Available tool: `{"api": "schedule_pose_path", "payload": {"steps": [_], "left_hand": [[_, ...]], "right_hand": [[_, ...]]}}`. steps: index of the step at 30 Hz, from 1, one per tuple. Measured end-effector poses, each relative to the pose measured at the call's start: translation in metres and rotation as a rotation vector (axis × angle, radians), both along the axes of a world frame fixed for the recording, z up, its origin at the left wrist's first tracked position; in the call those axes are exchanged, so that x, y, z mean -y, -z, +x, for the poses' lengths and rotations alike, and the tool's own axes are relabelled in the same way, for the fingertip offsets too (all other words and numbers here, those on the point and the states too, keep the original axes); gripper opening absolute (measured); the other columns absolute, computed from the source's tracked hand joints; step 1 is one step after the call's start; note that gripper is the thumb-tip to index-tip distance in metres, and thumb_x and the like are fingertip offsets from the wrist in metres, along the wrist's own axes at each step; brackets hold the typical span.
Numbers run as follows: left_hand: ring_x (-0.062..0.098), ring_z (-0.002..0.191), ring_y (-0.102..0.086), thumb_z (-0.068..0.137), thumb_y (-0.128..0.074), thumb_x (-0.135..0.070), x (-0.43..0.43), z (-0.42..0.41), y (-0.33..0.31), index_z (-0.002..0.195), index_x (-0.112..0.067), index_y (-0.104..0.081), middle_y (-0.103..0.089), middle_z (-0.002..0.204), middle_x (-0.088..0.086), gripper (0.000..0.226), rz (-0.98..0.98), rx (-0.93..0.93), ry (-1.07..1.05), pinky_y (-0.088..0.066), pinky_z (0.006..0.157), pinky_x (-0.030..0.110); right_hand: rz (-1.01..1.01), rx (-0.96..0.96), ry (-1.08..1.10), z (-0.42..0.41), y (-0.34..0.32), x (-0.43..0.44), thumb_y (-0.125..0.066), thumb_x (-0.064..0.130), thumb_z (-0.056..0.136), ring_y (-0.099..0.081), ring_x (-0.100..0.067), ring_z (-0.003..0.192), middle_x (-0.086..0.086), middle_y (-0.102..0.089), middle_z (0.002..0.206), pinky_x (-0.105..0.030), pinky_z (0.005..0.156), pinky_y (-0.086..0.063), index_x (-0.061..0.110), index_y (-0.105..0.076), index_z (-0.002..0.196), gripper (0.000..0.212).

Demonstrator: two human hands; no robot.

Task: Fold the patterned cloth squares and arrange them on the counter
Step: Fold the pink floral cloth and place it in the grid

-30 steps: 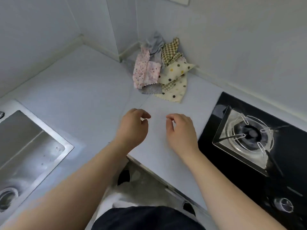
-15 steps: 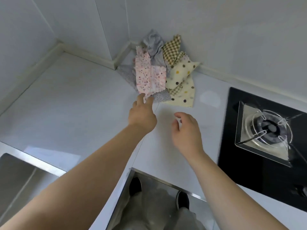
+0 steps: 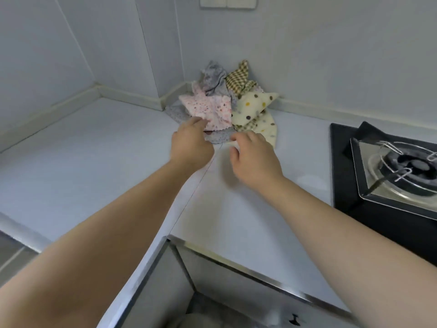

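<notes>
A heap of small patterned cloth squares lies in the counter's back corner. On top is a pink floral cloth; around it are a grey one, a brown checked one and a cream dotted one. My left hand reaches the pink cloth's near edge and pinches it, with a finger on top. My right hand hovers just in front of the cream cloth's lower edge, fingers loosely curled and holding nothing.
White counter spreads to the left and in front of the heap. A black gas hob with a burner sits at the right. Walls close the corner behind, with a socket plate above. The counter's metal-trimmed front edge lies near me.
Both hands have moved forward to the heap. My left hand has gone from just touching the pink cloth to taking hold of its edge; the right hand now nears the cream cloth.
</notes>
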State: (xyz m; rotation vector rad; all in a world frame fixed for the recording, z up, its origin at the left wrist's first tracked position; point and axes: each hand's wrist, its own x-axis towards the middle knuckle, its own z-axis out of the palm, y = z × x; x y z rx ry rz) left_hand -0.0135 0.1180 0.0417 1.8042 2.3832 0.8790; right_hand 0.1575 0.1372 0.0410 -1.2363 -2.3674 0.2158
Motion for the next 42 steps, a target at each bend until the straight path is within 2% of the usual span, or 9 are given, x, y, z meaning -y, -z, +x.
{"api": "schedule_pose_path", "payload": {"steps": [6, 13, 15, 18, 20, 23, 30, 35, 42], "left_hand": [[0.010, 0.108, -0.058, 0.085, -0.061, -0.009, 0.082, 0.041, -0.049, 0.136, -0.014, -0.061, -0.059, 0.129, 0.000, 0.052, 0.446, 0.220, 0.032, -0.040, 0.089, 0.017], [0.002, 0.099, -0.070, 0.087, -0.050, 0.011, 0.202, 0.098, -0.106, 0.132, -0.018, -0.064, -0.076, 0.096, -0.007, 0.055, 0.468, 0.626, 0.163, -0.055, 0.072, 0.016], [0.004, 0.095, -0.072, 0.086, -0.057, 0.011, 0.228, 0.108, -0.113, 0.125, -0.014, -0.070, -0.075, 0.091, -0.010, 0.048, 0.518, 0.669, 0.159, -0.058, 0.083, 0.020], [0.004, 0.094, -0.071, 0.082, -0.071, -0.003, 0.260, 0.116, -0.115, 0.114, -0.017, -0.076, -0.075, 0.097, -0.011, 0.036, 0.562, 0.528, 0.094, -0.056, 0.094, 0.026], [0.005, 0.087, -0.070, 0.078, -0.076, -0.008, 0.278, 0.117, -0.115, 0.104, -0.020, -0.079, -0.074, 0.089, -0.013, 0.029, 0.576, 0.410, 0.058, -0.055, 0.088, 0.019], [0.006, 0.075, -0.064, 0.080, -0.075, -0.013, 0.305, 0.119, -0.114, 0.083, -0.023, -0.073, -0.064, 0.074, -0.016, 0.010, 0.576, 0.228, 0.020, -0.049, 0.069, 0.016], [0.006, 0.084, -0.057, 0.081, -0.074, -0.021, 0.346, 0.117, -0.118, 0.071, -0.015, -0.056, -0.059, 0.094, -0.010, 0.022, 0.352, 0.041, 0.115, -0.042, 0.065, 0.024], [0.013, 0.062, -0.053, 0.085, -0.060, 0.001, 0.368, 0.127, -0.136, 0.062, -0.014, -0.039, -0.050, 0.065, 0.001, 0.034, 0.294, 0.433, 0.337, -0.043, 0.053, 0.021], [0.017, 0.087, -0.064, 0.089, -0.068, -0.018, 0.387, 0.119, -0.155, 0.106, -0.026, -0.068, -0.067, 0.094, -0.003, 0.019, 0.167, -0.045, 0.299, -0.053, 0.075, 0.030]], "right_hand": [[0.075, -0.023, -0.029, 0.032, -0.010, 0.067, -0.053, 0.030, 0.100, -0.047, -0.028, 0.130, -0.004, -0.053, 0.141, -0.041, 0.102, -0.042, 0.017, -0.048, 0.142, 0.044], [-0.168, -0.420, 0.012, 0.056, -0.044, 0.199, -0.070, 0.053, 0.083, -0.057, -0.022, 0.122, 0.005, -0.055, 0.140, -0.046, 0.096, -0.052, 0.023, -0.034, 0.146, 0.078], [-0.125, -0.505, 0.049, 0.067, -0.055, 0.221, -0.069, 0.047, 0.084, -0.060, -0.021, 0.112, 0.005, -0.059, 0.130, -0.046, 0.090, -0.054, 0.023, -0.033, 0.143, 0.073], [-0.102, -0.459, 0.066, 0.088, -0.067, 0.245, -0.062, 0.030, 0.092, -0.059, -0.022, 0.098, 0.005, -0.060, 0.112, -0.042, 0.084, -0.054, 0.022, -0.040, 0.141, 0.055], [-0.151, -0.376, 0.038, 0.103, -0.078, 0.258, -0.057, 0.021, 0.093, -0.055, -0.022, 0.080, 0.002, -0.058, 0.087, -0.034, 0.067, -0.049, 0.019, -0.059, 0.106, 0.013], [-0.152, -0.343, 0.033, 0.120, -0.096, 0.278, -0.053, 0.011, 0.092, -0.049, -0.021, 0.060, -0.001, -0.053, 0.066, -0.026, 0.048, -0.035, 0.016, -0.054, 0.065, 0.027], [-0.118, -0.173, 0.065, 0.149, -0.136, 0.297, -0.046, 0.003, 0.094, -0.070, -0.033, 0.065, -0.016, -0.068, 0.089, -0.038, 0.055, -0.060, 0.010, -0.064, 0.089, 0.020], [-0.050, -0.122, -0.028, 0.164, -0.160, 0.304, -0.057, 0.022, 0.101, -0.074, -0.024, 0.071, -0.010, -0.073, 0.089, -0.038, 0.071, -0.063, 0.014, -0.068, 0.096, 0.015], [0.124, 0.181, -0.035, 0.189, -0.180, 0.320, -0.069, 0.034, 0.092, -0.064, -0.012, 0.087, 0.007, -0.070, 0.093, -0.029, 0.079, -0.054, 0.021, -0.076, 0.099, 0.016]]}}
